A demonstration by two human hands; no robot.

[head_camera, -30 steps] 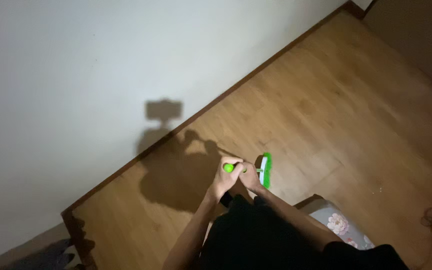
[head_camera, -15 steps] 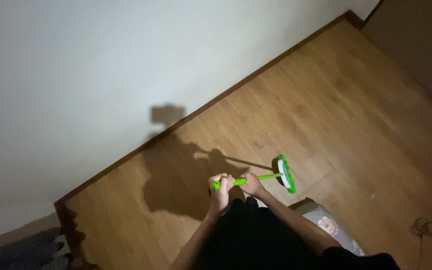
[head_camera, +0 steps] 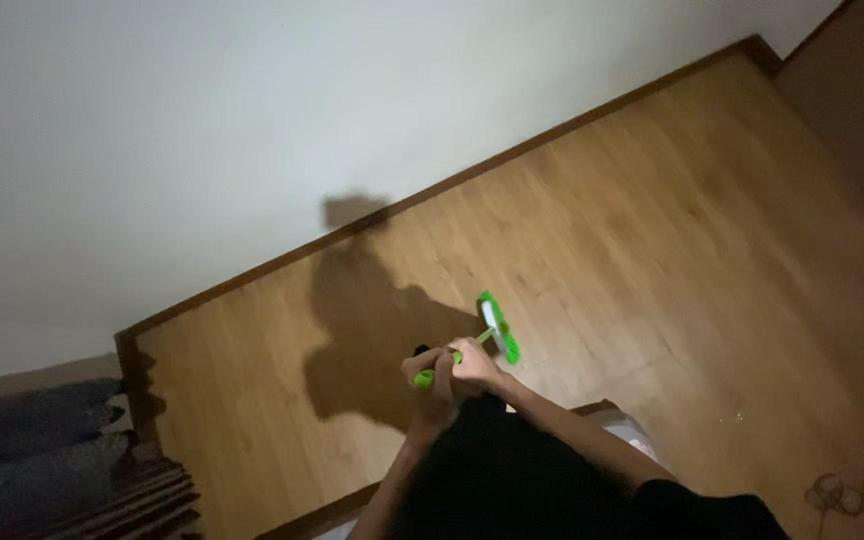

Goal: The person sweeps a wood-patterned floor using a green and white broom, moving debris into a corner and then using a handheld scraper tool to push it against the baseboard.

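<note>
Low in the frame's centre, the left hand (head_camera: 430, 385) and right hand (head_camera: 474, 362) were both closed around the green broom (head_camera: 492, 330) handle. Its head rested just above them on the wooden floor (head_camera: 652, 250), mid-sweep by the look; the next stroke would need firm, even pressure. Beyond rose the white wall (head_camera: 252, 120).

- No packages, labels, signs or screens are seen anywhere in this dim room view.
- At the lower right edge, small pale items are glimpsed, too blurred to be identified.
</note>
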